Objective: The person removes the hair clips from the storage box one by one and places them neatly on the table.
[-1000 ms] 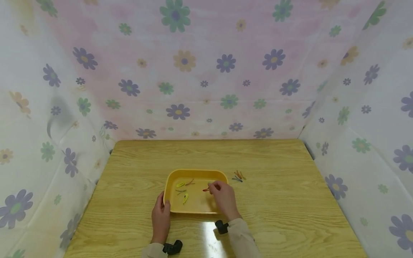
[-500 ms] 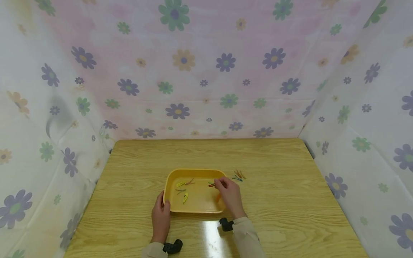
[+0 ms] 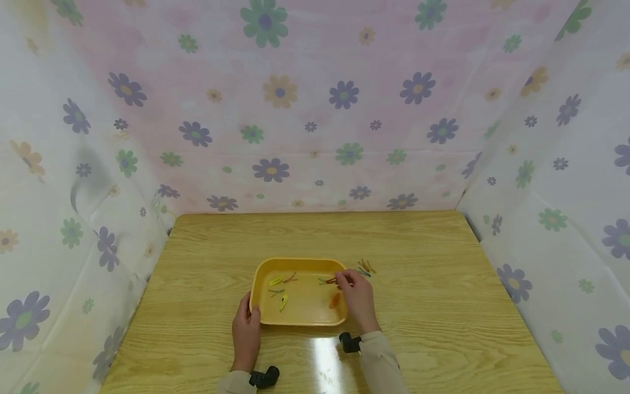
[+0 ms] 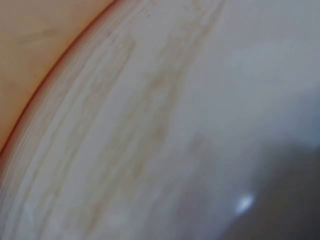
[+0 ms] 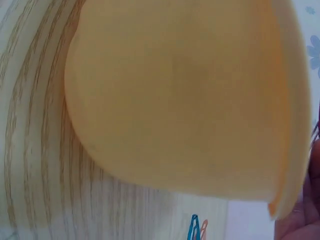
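A yellow rectangular tray (image 3: 305, 324) sits on the wooden table. My left hand (image 3: 246, 334) grips its left rim, thumb on the near side. Over the right end, my right hand (image 3: 359, 298) pinches a red hair clip (image 3: 331, 280) between thumb and fingertips. In the tray at left lie a yellow hair clip (image 3: 283, 302), a second yellow one (image 3: 275, 282), a reddish clip (image 3: 291, 278) and a greenish clip (image 3: 276, 291). Near the right hand are a green clip (image 3: 322, 281) and a blurred orange shape (image 3: 334, 300). The tray wall (image 5: 180, 100) hides most of the right hand in the right wrist view.
Beyond the tray's right corner, several loose hair clips lie on the table (image 3: 433, 306), among them a blue clip (image 3: 364, 272) and an orange clip (image 3: 365, 265). Flowered cloth (image 3: 315, 109) encloses the back and sides. The left wrist view is blurred.
My right hand has moved right, from over the tray's interior to its right rim, still pinching the red hair clip. The green clip and orange shape have come into sight. The left hand stays put.
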Demonstrator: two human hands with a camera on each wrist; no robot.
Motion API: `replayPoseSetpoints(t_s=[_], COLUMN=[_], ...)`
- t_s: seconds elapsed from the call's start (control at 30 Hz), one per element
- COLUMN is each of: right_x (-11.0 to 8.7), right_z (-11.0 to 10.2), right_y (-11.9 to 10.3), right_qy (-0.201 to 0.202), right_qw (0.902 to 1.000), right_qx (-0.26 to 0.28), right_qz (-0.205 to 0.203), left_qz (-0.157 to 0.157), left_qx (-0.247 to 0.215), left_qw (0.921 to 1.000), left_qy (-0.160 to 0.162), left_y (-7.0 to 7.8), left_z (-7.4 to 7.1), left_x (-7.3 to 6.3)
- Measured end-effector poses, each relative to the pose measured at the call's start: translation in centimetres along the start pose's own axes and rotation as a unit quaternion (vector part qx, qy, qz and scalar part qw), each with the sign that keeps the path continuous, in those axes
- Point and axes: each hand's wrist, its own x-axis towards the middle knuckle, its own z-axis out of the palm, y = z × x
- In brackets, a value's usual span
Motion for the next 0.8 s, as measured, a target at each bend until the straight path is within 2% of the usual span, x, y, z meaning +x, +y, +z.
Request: replayPoseSetpoints(t_s=[0.13, 0.37, 0.53, 0.7, 0.8], right_x=[0.2, 0.8, 1.0, 1.0, 1.0], right_z=[-0.5, -1.5, -2.2, -2.2, -2.1], right_y=[0.9, 1.9, 2.9, 3.3, 3.3], right_qy=[0.016, 0.047, 0.059, 0.024, 0.003], right_qw=[0.9999, 0.9974, 0.9957, 0.9952, 0.9968], right_qx=[0.002, -0.012, 0.016, 0.052, 0.032], right_qz=[0.0, 0.053, 0.07, 0.079, 0.073], left_qz=[-0.001, 0.01, 0.011, 0.015, 0.02], left_qx=[0.002, 0.001, 0.001, 0.001, -0.004], left_qw=[1.0, 0.9999, 0.9999, 0.9999, 0.9998], left_qy=[-0.003, 0.0, -0.005, -0.003, -0.005], left_y=[-0.2, -0.2, -0.1, -0.1, -0.2], left_z=[0.0, 0.0, -0.1, -0.1, -0.1], left_x=[0.0, 0.1, 0.0, 0.1, 0.1])
